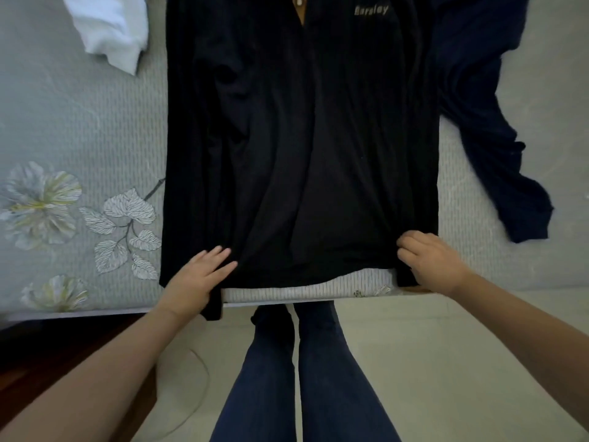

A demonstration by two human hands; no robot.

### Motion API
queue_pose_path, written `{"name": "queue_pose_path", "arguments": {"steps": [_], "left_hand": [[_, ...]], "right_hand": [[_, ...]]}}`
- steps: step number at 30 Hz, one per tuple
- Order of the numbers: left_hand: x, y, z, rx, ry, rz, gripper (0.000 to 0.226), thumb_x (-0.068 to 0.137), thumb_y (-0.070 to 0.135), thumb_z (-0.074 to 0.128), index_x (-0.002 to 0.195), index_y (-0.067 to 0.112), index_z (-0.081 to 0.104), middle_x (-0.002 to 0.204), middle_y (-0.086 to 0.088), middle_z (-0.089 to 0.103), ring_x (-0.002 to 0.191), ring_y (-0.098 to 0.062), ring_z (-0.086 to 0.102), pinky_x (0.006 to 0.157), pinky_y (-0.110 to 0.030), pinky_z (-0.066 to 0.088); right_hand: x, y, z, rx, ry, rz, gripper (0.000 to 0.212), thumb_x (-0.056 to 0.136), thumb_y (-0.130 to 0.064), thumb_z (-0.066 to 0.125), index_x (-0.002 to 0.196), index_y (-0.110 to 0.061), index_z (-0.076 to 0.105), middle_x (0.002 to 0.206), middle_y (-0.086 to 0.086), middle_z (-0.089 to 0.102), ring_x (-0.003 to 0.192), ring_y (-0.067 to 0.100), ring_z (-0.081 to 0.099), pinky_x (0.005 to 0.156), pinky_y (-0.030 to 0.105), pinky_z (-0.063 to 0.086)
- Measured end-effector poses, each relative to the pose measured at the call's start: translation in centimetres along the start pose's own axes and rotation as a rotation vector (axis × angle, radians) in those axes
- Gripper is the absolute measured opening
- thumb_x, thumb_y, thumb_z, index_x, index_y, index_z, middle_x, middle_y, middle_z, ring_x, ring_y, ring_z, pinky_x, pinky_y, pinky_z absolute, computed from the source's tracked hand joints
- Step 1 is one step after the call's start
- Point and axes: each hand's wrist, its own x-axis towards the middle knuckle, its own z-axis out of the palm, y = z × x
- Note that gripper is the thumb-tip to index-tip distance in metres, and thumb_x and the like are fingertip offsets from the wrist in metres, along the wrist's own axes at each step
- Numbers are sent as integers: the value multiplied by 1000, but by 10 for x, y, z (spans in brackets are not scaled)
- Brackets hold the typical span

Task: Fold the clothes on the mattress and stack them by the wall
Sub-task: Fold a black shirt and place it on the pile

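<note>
Nearest the camera, the person's legs (302, 371) in dark blue trousers stood on a pale floor (430, 362), right up against the edge of the mattress (79, 122). A dark wooden surface (47, 355) showed at the lower left, below the mattress edge. Both bare forearms reached forward to the hem of a black shirt (302, 138) that was spread on the mattress. The left hand (197, 275) lay on the left hem corner with its fingers straight and slightly spread, pressing the cloth flat, while a bit of the shirt's corner hung over the mattress edge just beside the wrist. The right hand (430, 260) sat at the right hem corner with its fingers curled in, pinching the fabric there. Between the two hands the hem curved up a little, so that a strip of the ribbed mattress cover showed below it. The shirt lay with its hem toward the person and its collar at the far end, where a small tan patch with a button (299, 8) showed at the neck opening and pale lettering (371, 10) sat on the chest. The mattress cover was pale grey-green with printed flowers and leaves (95, 218) at the left. To the right of the shirt, a dark navy garment (487, 122) lay loosely spread and wrinkled on the mattress, its edge touching or tucked under the shirt's side; which could not be told. At the far left, a crumpled white garment (108, 27) lay just beside the shirt's upper left edge.
</note>
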Motion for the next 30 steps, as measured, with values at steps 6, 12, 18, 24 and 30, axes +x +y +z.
{"name": "queue_pose_path", "arguments": {"steps": [6, 12, 18, 24, 30], "left_hand": [[-35, -18, -33, 193, -307, 180, 67, 9, -6, 89, 73, 7, 75, 85, -15, 72, 78, -33, 70, 58, -44, 54], [-34, 4, -21, 248, -714, 126, 34, 88, 22, 52, 122, 17, 59, 137, -7, 44, 130, -18, 35, 102, -29, 35], [-14, 2, -28, -209, -179, -449, 40, 92, 16, 49, 130, 5, 48, 125, -14, 54, 117, -31, 46, 97, -39, 36], [-9, -16, -6, -501, -28, -1163, 33, 93, 11, 47, 123, -2, 46, 114, -23, 55, 105, -37, 52, 83, -37, 39], [-5, -46, -22, -1306, 651, -1395, 25, 96, 9, 41, 77, 18, 54, 75, 2, 54, 76, -18, 52, 66, -29, 43]], "right_hand": [[-28, -32, 8, -143, -467, 114, 37, 81, -9, 53, 117, -13, 53, 116, 6, 51, 108, 24, 47, 88, 31, 38], [-17, -77, 24, -246, -774, 193, 37, 91, -18, 44, 128, -16, 45, 127, 6, 47, 117, 24, 42, 96, 31, 31], [35, -86, -4, -53, -488, 174, 38, 96, -39, 35, 119, -14, 53, 121, 6, 55, 113, 24, 49, 90, 33, 37], [115, -103, -20, 73, -179, 141, 44, 95, -28, 39, 136, -12, 36, 147, 10, 27, 136, 26, 21, 106, 39, 25], [159, -93, -22, 160, -197, 165, 45, 95, -26, 42, 138, -14, 35, 150, 9, 20, 139, 26, 16, 109, 40, 25]]}}
